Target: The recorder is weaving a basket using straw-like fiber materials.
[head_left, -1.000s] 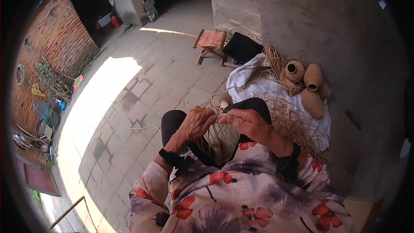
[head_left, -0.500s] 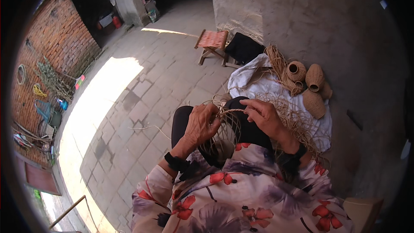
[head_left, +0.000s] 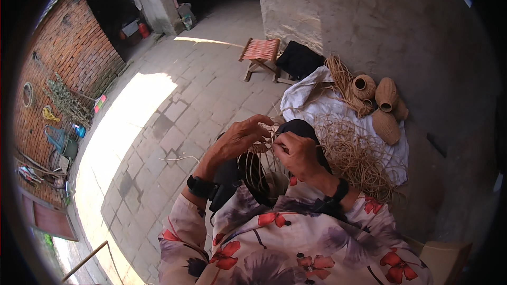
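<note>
Between my knees is a loose frame of tan cord strands [head_left: 251, 171], partly hidden by my hands. My left hand [head_left: 240, 140] arches over its top from the left, fingers bent on the strands. My right hand [head_left: 296, 155] is closed on the cords at the right of the frame, fingertips near my left hand's. Exactly which strand each hand pinches is too small to make out. Loose cord ends reach out left over the paving. Beside my right knee, a heap of loose cord [head_left: 354, 153] lies on a white sack [head_left: 301, 95].
Several woven tan vessels [head_left: 387, 121] and a cord bundle [head_left: 340, 74] rest on the sack by the plastered wall [head_left: 369, 21]. A folding stool [head_left: 260, 53] and black cushion [head_left: 298, 59] stand ahead. A brick wall [head_left: 63, 42] with leaning clutter bounds the paved yard [head_left: 174, 105] on the left.
My left hand has risen and shifted left. My right hand has moved in toward it, closing the gap seen half a second ago, when a twisted cord stretched between them.
</note>
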A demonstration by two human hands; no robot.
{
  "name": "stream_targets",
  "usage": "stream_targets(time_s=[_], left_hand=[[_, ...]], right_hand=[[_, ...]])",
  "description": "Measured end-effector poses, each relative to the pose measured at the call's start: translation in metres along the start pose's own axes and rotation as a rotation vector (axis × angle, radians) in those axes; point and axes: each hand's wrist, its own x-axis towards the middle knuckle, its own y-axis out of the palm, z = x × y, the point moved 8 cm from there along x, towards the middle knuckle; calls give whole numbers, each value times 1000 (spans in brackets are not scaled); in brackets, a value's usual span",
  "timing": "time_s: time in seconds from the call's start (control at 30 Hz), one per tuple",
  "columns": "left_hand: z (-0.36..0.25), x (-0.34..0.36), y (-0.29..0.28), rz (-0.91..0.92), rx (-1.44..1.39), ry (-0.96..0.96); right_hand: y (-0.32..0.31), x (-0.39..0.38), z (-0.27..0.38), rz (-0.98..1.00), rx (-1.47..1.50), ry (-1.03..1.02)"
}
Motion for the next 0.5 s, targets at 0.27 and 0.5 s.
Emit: stream_targets(time_s=[0.27, 0.5], left_hand=[[15, 22, 1, 354, 274, -59], [16, 19, -31, -309, 600, 13]], right_hand=[[12, 1, 5, -29, -6, -27], [-24, 17, 5, -84, -50, -103]])
